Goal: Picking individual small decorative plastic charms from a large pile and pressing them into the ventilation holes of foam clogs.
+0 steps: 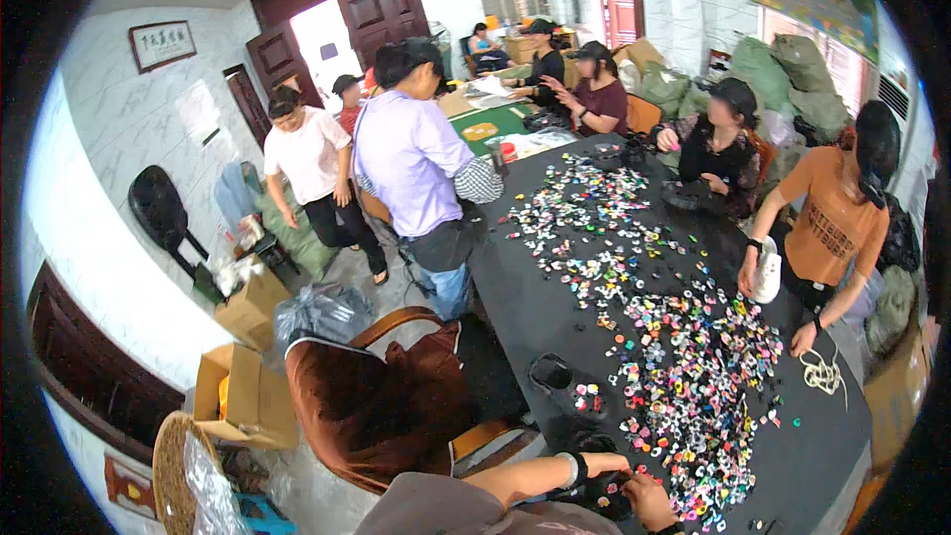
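At the lower edge, a dark shoe (606,505), seemingly a black clog, lies between my hands with small coloured charms on it. My left hand (602,463) is closed over its upper edge, a band round the wrist. My right hand (650,502) is bent with its fingers drawn together at the shoe's right side; what they pinch is too small to tell. Just beyond stands another black clog (551,374), with pale and pink charms (587,397) at its toe. A broad heap of small multicoloured charms (693,396) spreads beside my right hand.
The heap lies on a long black table (525,307). Across it, a person in orange (832,208) holds a white shoe (768,272) near a cream cord (822,376). Other people sit or stand farther along. A brown chair (386,396) and cardboard boxes (243,391) stand left.
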`<state>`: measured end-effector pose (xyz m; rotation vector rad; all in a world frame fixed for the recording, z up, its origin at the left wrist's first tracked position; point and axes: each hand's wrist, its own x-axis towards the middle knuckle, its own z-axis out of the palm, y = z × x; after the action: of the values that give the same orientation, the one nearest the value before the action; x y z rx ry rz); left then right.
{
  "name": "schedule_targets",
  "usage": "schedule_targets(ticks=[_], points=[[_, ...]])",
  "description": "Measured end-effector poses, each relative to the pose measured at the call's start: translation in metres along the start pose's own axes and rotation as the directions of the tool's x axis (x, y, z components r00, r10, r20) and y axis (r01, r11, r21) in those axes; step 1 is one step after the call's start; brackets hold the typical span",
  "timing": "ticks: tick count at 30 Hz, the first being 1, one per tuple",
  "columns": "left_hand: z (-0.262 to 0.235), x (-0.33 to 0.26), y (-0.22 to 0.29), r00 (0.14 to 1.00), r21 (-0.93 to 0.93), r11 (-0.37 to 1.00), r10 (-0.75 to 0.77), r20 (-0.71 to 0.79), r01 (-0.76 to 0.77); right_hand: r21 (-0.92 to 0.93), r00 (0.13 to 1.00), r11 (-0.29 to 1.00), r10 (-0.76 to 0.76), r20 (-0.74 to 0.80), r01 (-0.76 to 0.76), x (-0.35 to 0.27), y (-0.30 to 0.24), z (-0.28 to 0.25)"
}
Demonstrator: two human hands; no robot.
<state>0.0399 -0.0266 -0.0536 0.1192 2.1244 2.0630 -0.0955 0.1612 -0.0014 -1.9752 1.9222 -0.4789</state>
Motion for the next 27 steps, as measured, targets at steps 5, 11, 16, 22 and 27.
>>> schedule_targets(ticks=[5, 11, 16, 22, 27], points=[[0.003, 0.0, -0.038, 0.978, 0.134, 0.975, 0.19, -0.08, -0.179, 0.382, 0.979, 0.905, 0.203, -0.002, -0.187, 0.013, -0.013, -0.015], [0.009, 0.001, -0.051, 0.975, 0.164, 0.97, 0.196, -0.102, -0.177, 0.692, 0.859, 0.582, 0.5, 0.11, -0.428, 0.002, 0.036, 0.046], [0.018, 0.016, -0.066, 0.987, -0.155, 0.987, -0.06, -0.151, 0.036, 0.822, 0.77, 0.32, 0.603, 0.208, -0.472, 0.001, 0.032, 0.049], [0.02, 0.013, -0.016, 0.896, -0.389, 0.886, -0.366, -0.251, 0.252, 0.82, 0.769, 0.316, 0.601, 0.217, -0.478, 0.01, 0.013, 0.037], [0.023, 0.018, -0.002, 0.787, -0.417, 0.826, -0.525, -0.322, 0.38, 0.74, 0.763, 0.409, 0.611, 0.212, -0.533, 0.009, 0.03, 0.051]])
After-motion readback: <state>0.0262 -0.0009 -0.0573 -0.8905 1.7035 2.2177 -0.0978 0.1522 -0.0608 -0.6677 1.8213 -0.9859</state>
